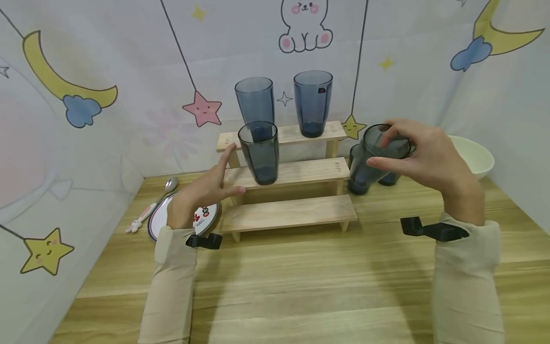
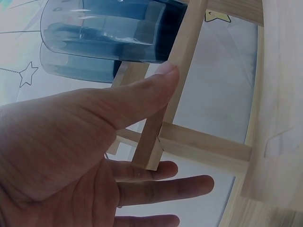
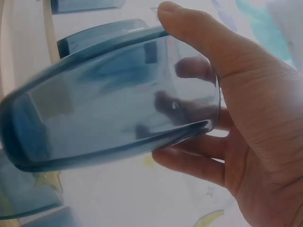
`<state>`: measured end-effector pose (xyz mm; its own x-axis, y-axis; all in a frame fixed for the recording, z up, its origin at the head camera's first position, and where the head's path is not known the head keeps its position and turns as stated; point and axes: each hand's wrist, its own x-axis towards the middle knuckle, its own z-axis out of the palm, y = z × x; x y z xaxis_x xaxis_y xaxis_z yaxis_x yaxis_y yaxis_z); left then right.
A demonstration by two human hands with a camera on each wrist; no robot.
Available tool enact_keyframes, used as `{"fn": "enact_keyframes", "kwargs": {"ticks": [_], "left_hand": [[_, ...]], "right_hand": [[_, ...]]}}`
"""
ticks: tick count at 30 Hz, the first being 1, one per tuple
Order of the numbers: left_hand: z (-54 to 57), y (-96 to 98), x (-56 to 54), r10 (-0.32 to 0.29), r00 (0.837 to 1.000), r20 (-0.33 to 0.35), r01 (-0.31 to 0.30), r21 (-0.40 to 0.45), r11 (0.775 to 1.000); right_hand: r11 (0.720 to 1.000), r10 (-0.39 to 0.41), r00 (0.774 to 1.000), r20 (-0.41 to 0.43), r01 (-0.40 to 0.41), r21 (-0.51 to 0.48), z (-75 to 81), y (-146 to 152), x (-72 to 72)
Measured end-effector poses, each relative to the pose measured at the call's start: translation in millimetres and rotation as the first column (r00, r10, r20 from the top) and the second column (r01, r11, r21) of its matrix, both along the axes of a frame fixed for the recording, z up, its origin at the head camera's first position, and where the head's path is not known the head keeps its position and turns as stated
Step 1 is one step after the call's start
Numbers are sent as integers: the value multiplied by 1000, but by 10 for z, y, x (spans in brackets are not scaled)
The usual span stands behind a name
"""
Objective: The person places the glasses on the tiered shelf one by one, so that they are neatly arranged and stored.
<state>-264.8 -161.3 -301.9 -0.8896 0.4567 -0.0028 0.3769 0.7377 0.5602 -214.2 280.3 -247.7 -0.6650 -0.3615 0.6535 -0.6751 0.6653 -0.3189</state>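
**Right hand grasping a blue glass, left hand on the stand**

Head view, clock centred on the tiered wooden stand (image 1: 288, 212). Right hand (image 1: 434, 155) grips the blue glass (image 1: 364, 161) by its rim, at two to three o'clock; glass tilted, base lower left. Another glass (image 1: 388, 179) just behind it; pale bowl (image 1: 478, 155) farther out at three. Top tier: two glasses (image 1: 312, 102); middle tier: one glass (image 1: 263, 160). Left hand (image 1: 204, 188) at nine, fingers extended, touching the stand. Plate (image 1: 210, 216) at eight, spoon (image 1: 148, 210) beyond, both on bench (image 1: 301, 286).

Left wrist view: thumb against a tier's edge, other fingers stretched out at six; glasses at eleven.

Right wrist view: thumb and fingers on opposite sides near the rim; base towards nine.
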Motion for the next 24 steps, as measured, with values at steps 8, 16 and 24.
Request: {"fn": "enact_keyframes", "kwargs": {"ticks": [8, 16, 24], "left_hand": [[-1, 3, 3, -4, 1000, -4, 4, 6, 1000], [-27, -10, 0, -10, 1000, -14, 11, 6, 1000], [-18, -15, 0, -14, 1000, -8, 14, 16, 1000]], "right_hand": [[999, 40, 997, -60, -41, -11, -32, -125, -66], [997, 81, 993, -86, -79, 20, -72, -277, -114], [992, 119, 993, -16, -120, -31, -125, -425, -166]]}}
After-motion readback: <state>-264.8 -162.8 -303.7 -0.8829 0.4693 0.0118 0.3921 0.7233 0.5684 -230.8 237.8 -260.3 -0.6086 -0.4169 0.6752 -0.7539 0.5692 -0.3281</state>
